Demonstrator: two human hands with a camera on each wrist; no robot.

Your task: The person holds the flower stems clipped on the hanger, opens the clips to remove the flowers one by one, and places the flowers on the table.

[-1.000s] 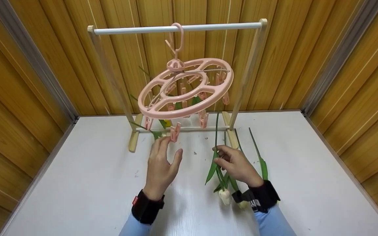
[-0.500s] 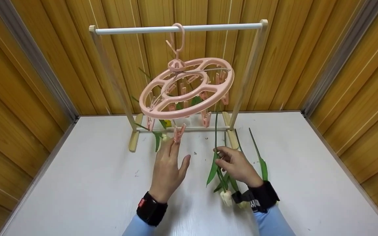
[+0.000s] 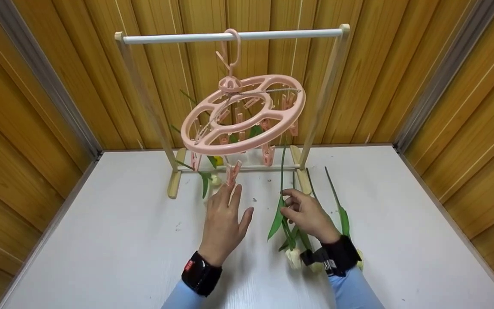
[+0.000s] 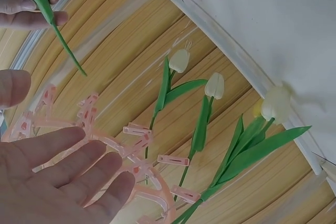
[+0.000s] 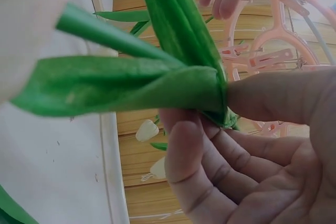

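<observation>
My right hand pinches an artificial white tulip between thumb and fingers where the leaves meet the stem. The tulip hangs bloom down, its green stem pointing up past the hanger's right side. My left hand has its fingers extended, fingertips right at a pink clothespin on the front of the round pink clip hanger. In the left wrist view, the left palm shows nothing in it. Beyond it, white tulips hang by their stems from the hanger's clips.
The hanger hooks over the white bar of a wooden rack standing on the white table. More tulips lie under and beside the right forearm, one with a green leaf showing. Ribbed wood-look walls enclose the table.
My left hand has shifted right and slightly back toward me, its fingers coming down from around the front clothespin. That clothespin has swung a little rightward. The right hand keeps its pinch, almost still.
</observation>
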